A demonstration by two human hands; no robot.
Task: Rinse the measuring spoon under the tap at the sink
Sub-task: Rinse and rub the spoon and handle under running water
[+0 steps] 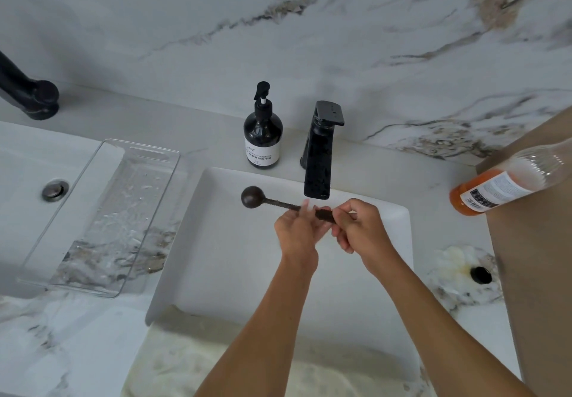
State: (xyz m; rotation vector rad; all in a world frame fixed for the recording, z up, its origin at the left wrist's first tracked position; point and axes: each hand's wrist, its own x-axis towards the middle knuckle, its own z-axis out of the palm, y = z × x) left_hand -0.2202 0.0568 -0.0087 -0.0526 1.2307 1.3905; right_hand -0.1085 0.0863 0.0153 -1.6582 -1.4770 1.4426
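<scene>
A dark measuring spoon (pixel 254 197) with a round bowl and a ridged handle lies level over the white sink (pixel 198 226), bowl pointing left. My right hand (pixel 359 226) grips the handle's end. Around the middle of the handle, my left hand (pixel 298 229) has its fingers wrapped. The black tap (pixel 320 161) stands behind the basin, its spout just above and behind both hands. I cannot make out any running water.
A dark pump soap bottle (pixel 263 136) stands left of the tap. A clear glass tray (pixel 105 214) lies on the marble counter to the left, beside a second basin with a drain (pixel 55 190). An orange-filled bottle (pixel 507 186) lies tilted at right on a brown surface.
</scene>
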